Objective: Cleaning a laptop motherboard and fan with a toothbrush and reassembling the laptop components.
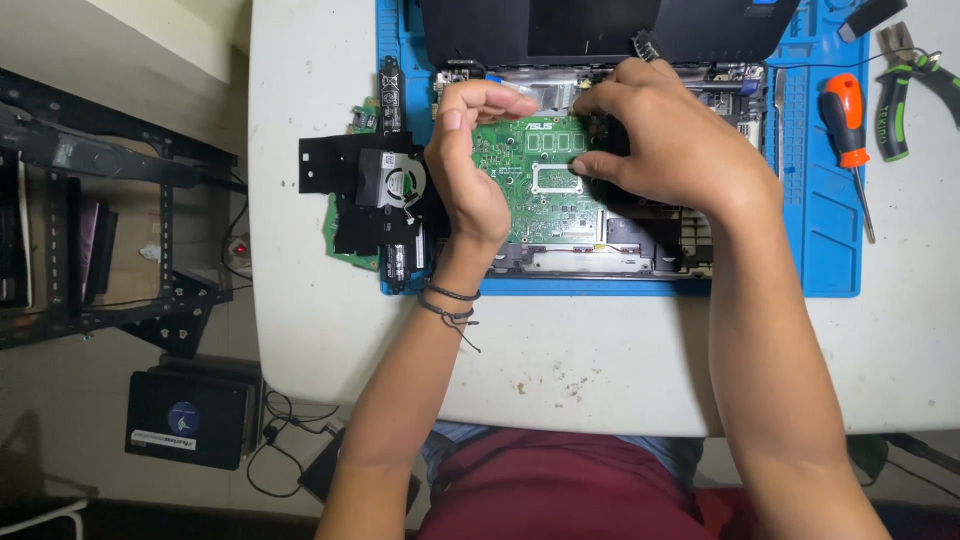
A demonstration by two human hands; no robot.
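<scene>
Nearest the wearer: bare white table [600,370], both forearms reaching out over it, a dark cord bracelet [450,305] on the left wrist.

Past that, the blue repair mat [830,240] carries an opened laptop base. The green motherboard [545,185] sits in it, between the two hands. The left hand [470,165] grips the board's left edge, thumb and fingers curled round and closed on it. The right hand [665,135] presses fingertips to the upper right corner; whether it pinches anything cannot be told.

Left of the board: cooling fan [395,185] with black plate, hanging off the mat.

Risk, as a judgement: lifting the board while a ribbon near the top edge is attached could tear the connector; uneven pull could flex it.

Farthest: the dark laptop lid [600,30]; an orange-handled screwdriver [848,130] and green-handled pliers [905,90], well clear right.
</scene>
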